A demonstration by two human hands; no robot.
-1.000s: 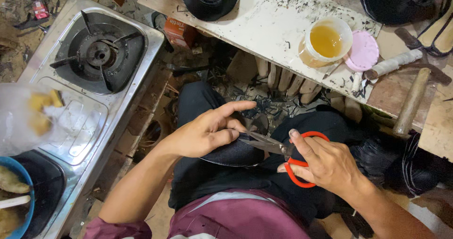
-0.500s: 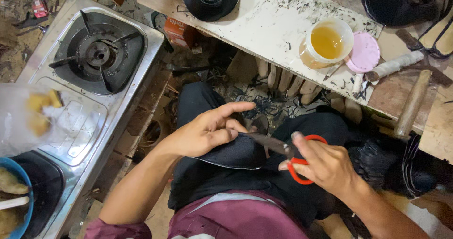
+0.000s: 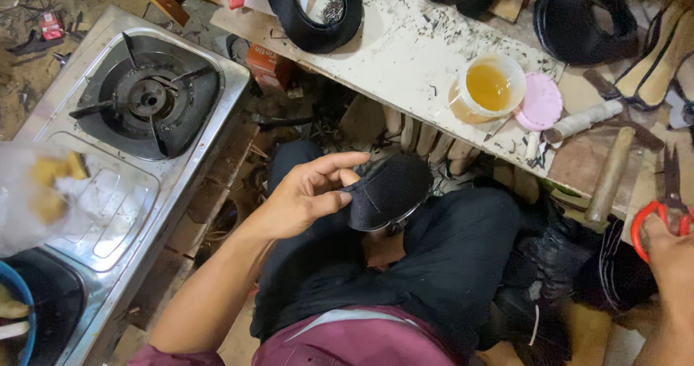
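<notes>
Black shoe piece (image 3: 387,191) sat over the person's lap, pinched at its left edge by the left hand (image 3: 307,196); the thumb and fingers (image 3: 340,165) closed on the fabric and held it up above the dark trousers (image 3: 448,257). At the right edge the right hand (image 3: 672,254) held red-handled scissors (image 3: 661,211), fingers closed on the handles and blades pointing away, well apart from the shoe piece.

To the left stood a steel gas stove (image 3: 144,98) with a black burner, and beside it a clear plastic bag (image 3: 40,192) with yellow contents. A blue bowl (image 3: 14,315) showed at the lower left corner.

Beyond the knees ran the desk (image 3: 405,55), pale and littered with black scraps. On it stood a cup of yellow liquid (image 3: 489,85), with a pink lid (image 3: 541,102) just beside it. A wooden handle (image 3: 611,172) lay near the desk's right end. Farther off lay a black shoe upper (image 3: 314,8) and more black uppers (image 3: 578,15) at the far edge.
</notes>
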